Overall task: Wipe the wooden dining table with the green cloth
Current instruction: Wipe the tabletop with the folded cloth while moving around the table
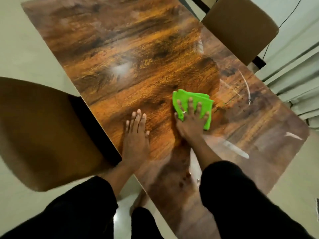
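Note:
The glossy wooden dining table (pixel 120 49) runs diagonally from the top left to the lower right. A folded bright green cloth (pixel 193 99) lies flat on it near the middle right. My right hand (pixel 191 119) presses down on the cloth with fingers spread, covering its near half. My left hand (pixel 136 133) rests flat on the bare tabletop to the left of the cloth, palm down, fingers together, holding nothing. Both forearms wear black sleeves.
A brown chair (pixel 38 135) stands against the table's left edge, its seat tucked partly under. A second brown chair (pixel 241 26) sits at the far right side. Pale curtains (pixel 296 75) hang on the right. Light floor surrounds the table.

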